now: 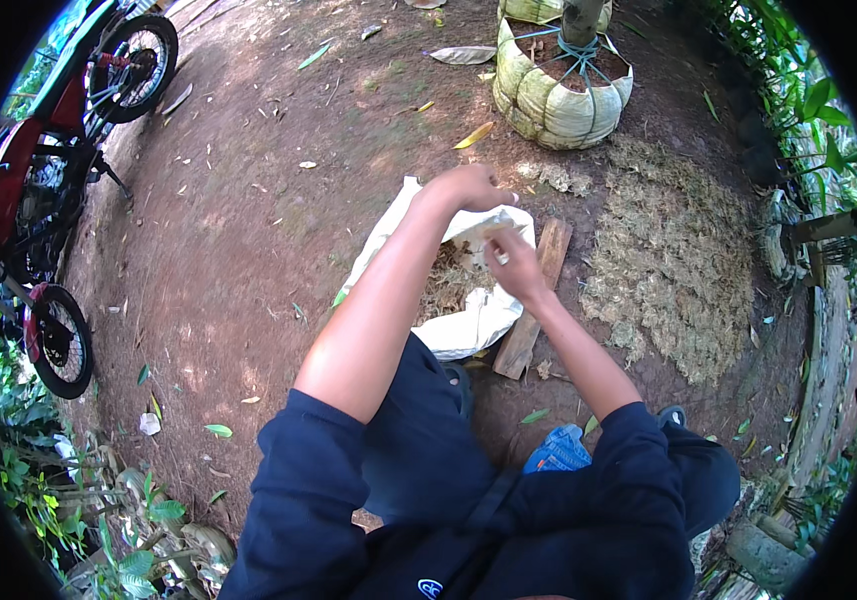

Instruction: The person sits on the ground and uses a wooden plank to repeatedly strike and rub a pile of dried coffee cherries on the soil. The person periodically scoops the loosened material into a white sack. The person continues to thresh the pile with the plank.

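Note:
A white woven sack [464, 330] stands with its mouth wide, and dry brown fibrous plant matter [443, 289] lies inside it. Over the sack's far edge is my left hand [473, 187], bent at the wrist; its fingers are partly hidden, so its hold is unclear. My right hand [512, 259] is at the sack's right rim with fingers curled near the white fabric; whether it grips the rim cannot be made out. Just right of the sack, a wooden plank [533, 300] lies on the soil. Farther right is a spread patch of dry fibrous material [668, 262].
A tree trunk tied with blue cord rises from a soil-filled fabric planter [559, 112] beyond the sack. A red motorcycle [15, 180] stands at the left. Green plants [826, 112] and a weathered log [822, 375] edge the right side.

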### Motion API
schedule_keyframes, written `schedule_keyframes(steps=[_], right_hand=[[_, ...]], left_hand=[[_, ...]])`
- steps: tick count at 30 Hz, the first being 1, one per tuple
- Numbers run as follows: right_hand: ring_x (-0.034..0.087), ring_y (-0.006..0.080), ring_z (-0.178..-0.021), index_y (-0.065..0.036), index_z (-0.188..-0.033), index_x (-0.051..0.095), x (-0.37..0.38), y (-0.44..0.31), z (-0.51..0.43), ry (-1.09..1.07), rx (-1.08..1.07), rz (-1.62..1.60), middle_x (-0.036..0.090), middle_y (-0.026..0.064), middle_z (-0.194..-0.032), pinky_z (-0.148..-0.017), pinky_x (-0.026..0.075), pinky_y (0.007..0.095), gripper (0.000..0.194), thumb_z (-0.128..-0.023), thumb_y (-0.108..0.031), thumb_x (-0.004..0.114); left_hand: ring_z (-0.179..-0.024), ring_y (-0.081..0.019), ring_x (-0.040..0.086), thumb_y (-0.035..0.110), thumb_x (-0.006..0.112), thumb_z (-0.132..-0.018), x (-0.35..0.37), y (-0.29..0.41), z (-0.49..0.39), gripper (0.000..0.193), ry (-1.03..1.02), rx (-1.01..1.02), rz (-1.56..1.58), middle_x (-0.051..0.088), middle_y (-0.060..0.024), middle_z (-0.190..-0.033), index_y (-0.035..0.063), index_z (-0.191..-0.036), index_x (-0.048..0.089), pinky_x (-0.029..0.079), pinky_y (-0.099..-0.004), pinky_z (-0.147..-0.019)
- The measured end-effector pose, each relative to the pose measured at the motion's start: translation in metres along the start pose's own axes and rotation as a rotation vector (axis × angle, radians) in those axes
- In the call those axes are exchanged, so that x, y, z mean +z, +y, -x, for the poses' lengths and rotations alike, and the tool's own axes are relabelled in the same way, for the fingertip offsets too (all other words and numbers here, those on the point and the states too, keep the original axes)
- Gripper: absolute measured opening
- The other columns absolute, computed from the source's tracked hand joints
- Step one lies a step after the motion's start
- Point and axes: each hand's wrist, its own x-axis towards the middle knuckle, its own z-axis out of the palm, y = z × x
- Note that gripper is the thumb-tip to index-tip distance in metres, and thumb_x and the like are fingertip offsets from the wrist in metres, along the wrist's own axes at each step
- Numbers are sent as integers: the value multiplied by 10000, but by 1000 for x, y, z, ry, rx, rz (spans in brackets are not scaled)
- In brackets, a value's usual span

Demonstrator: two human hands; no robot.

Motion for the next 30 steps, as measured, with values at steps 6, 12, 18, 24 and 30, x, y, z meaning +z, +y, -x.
schedule_keyframes(steps=[6,12,18,24,30], right_hand=[[519,470,-1205,30,-1125,597,42,9,36,-594,183,315,562,317,-1210,-1007,447,505,319,-820,-28,525],[646,458,-940,31,-1125,592,46,34,45,-464,283,319,667,283,-957,-901,524,479,336,-797,-31,551],[659,351,-696,9,-909,665,41,50,38,-497,289,211,675,162,-727,-700,522,428,137,-798,-62,623],[558,104,-721,-23,-942,641,19,39,18,-408,682,-484,621,-5,-826,-642,469,289,166,-886,-174,679],[561,75,-740,-70,-1025,622,-10,19,-3,-475,727,-759,588,-27,-825,-616,453,260,135,-938,-171,640]], left_hand=[[-1223,-349,600,561,660,-850,1,4,11,663,1,22,9,628,-215,-1314,52,-1275,653,460,-413,-1038],[-1191,-328,624,555,656,-858,-3,-2,18,634,-8,39,28,659,-199,-1268,57,-1249,670,468,-409,-1023],[-1172,-321,635,555,657,-857,-1,-1,18,631,12,52,11,663,-194,-1262,61,-1250,667,481,-407,-998],[-1190,-351,621,559,662,-850,-8,15,33,670,-8,78,-4,642,-229,-1283,43,-1278,645,473,-411,-1017],[-1194,-363,621,510,671,-862,-14,51,56,717,43,170,0,630,-255,-1284,23,-1374,549,487,-411,-1010]])
